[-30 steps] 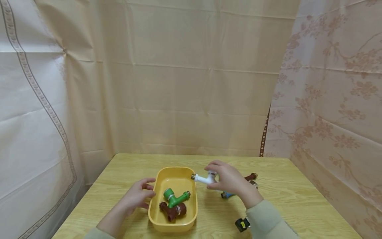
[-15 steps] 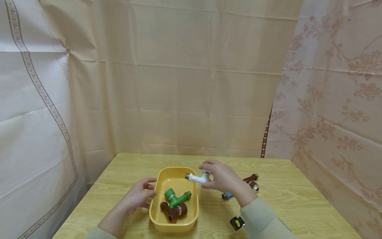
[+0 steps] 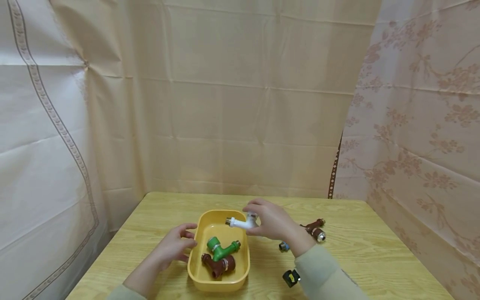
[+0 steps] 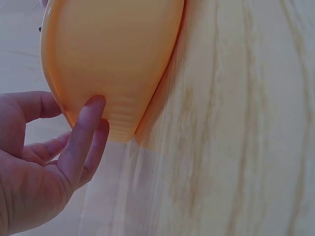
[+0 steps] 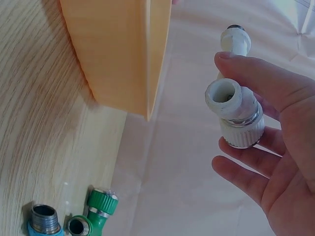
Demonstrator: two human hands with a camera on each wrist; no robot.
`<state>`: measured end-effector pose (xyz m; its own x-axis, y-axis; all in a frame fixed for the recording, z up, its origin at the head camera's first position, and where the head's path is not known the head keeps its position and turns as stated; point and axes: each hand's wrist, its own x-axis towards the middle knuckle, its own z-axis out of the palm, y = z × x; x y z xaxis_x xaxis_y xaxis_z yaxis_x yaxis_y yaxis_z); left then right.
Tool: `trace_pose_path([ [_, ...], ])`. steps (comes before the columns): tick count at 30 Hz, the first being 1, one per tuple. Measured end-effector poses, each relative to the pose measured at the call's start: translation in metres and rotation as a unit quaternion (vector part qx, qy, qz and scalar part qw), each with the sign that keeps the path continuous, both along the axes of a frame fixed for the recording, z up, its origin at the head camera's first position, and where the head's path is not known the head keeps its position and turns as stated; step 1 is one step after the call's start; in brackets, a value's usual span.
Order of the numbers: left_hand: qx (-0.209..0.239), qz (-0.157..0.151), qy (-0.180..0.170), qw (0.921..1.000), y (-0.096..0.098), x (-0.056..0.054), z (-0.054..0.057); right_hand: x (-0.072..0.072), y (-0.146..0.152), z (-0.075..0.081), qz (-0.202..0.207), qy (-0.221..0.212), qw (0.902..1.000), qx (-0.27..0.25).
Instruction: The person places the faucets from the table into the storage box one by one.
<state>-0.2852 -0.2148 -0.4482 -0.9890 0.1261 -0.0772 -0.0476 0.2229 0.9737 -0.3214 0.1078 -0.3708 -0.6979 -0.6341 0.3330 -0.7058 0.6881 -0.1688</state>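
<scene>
My right hand grips a white Y-shaped pipe fitting with a brass threaded end, over the right rim of a yellow plastic tub. In the right wrist view, thumb and fingers pinch the white fitting above the table, its round open socket facing the camera. My left hand is at the tub's left side; in the left wrist view its fingertips touch the tub's outer wall. Inside the tub lie a green pipe fitting and a dark brown pipe fitting.
Right of the tub, on the wooden table, lie another brown fitting, a partly hidden blue fitting and a black fitting. The right wrist view also shows a green fitting on the table. Curtains hang around the table.
My right hand has moved left with the white fitting, from beside the tub to over its right rim. The left hand stays at the tub's left side.
</scene>
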Motion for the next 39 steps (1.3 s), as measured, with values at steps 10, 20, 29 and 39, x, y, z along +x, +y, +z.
trace_pose_path([
  [10, -0.002, 0.002, 0.0, 1.0, 0.0, 0.0, 0.0, -0.001, -0.014, -0.001, 0.008, -0.015, 0.9997, 0.015],
  [20, -0.006, 0.013, -0.006, 0.9999, 0.0, -0.003, -0.003, -0.003, -0.028, -0.005, 0.011, -0.017, 0.9994, 0.027],
  [29, -0.007, 0.015, -0.006, 0.9998, 0.001, -0.002, -0.002, -0.001, -0.039, -0.007, 0.01, -0.04, 0.9985, 0.036],
  [39, -0.01, 0.015, -0.003, 0.9998, 0.001, -0.002, -0.002, -0.002, -0.049, -0.015, 0.019, -0.051, 0.9972, 0.05],
])
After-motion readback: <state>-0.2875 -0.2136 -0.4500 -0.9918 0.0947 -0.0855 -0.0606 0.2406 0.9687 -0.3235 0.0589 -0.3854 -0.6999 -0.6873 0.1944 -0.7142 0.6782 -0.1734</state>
